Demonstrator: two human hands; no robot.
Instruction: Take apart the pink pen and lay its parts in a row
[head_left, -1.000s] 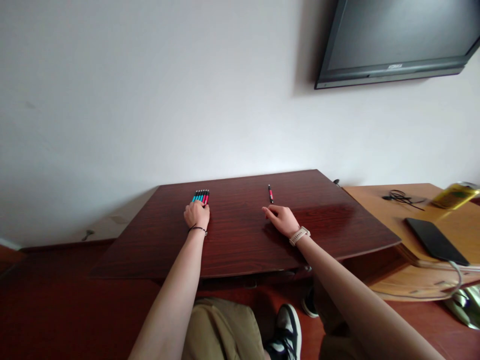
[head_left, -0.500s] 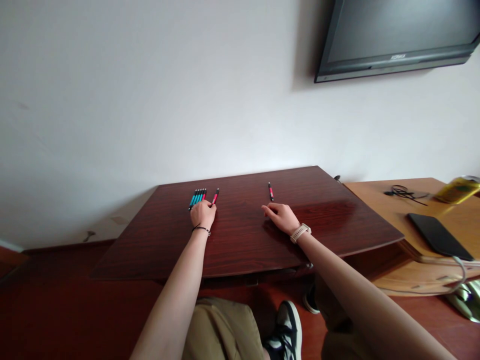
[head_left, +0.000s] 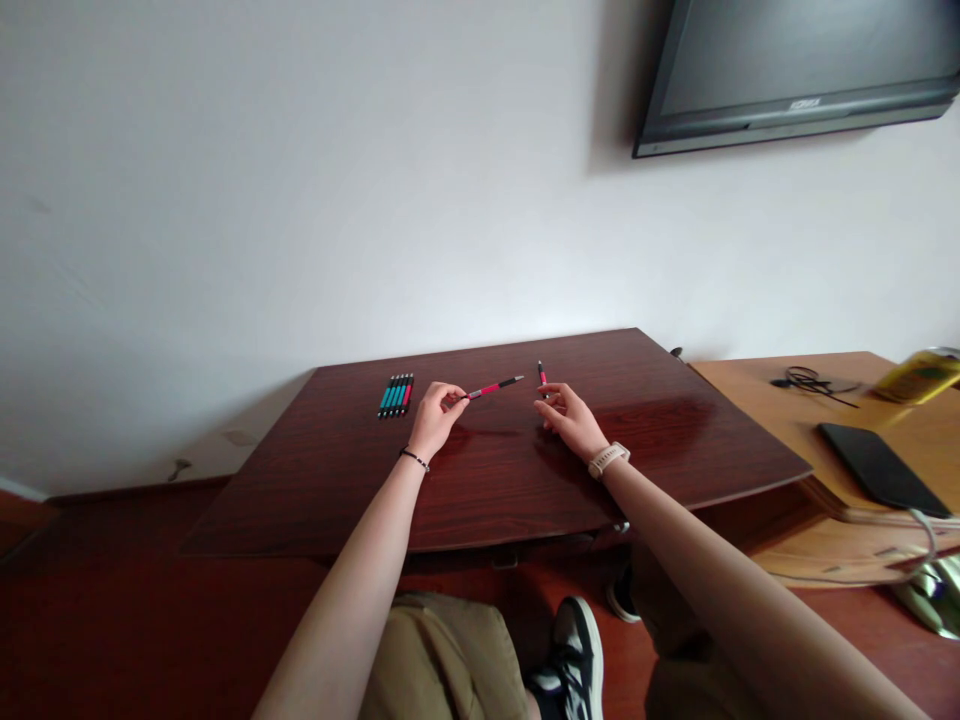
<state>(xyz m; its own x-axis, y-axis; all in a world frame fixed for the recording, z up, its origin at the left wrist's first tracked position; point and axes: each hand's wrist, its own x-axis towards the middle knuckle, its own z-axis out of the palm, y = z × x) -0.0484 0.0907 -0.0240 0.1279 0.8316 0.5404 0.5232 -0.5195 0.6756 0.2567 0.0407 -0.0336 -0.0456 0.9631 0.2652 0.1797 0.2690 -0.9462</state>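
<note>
My left hand (head_left: 437, 415) pinches a pink and black pen (head_left: 491, 388) by one end, above the dark wooden table (head_left: 480, 480). The pen's silver tip points right and slightly up. To the left of this hand lies a tidy row of several pens (head_left: 396, 396), mostly teal, with a pink one at the right end. My right hand (head_left: 568, 415) has its fingers apart over the lower part of another pink and black pen (head_left: 541, 372) lying on the table. Its fingers partly cover that pen; whether they touch it is unclear.
A lighter wooden desk (head_left: 780, 385) adjoins on the right, bearing a black phone (head_left: 881, 468) with a white cable, a coiled black cord (head_left: 806, 382) and a yellow can (head_left: 919, 375). A television (head_left: 802, 80) hangs on the wall above.
My left hand has lifted the pink pen from beside the row, moved right and turned it nearly level. My right hand has shifted forward onto the other pink pen.
</note>
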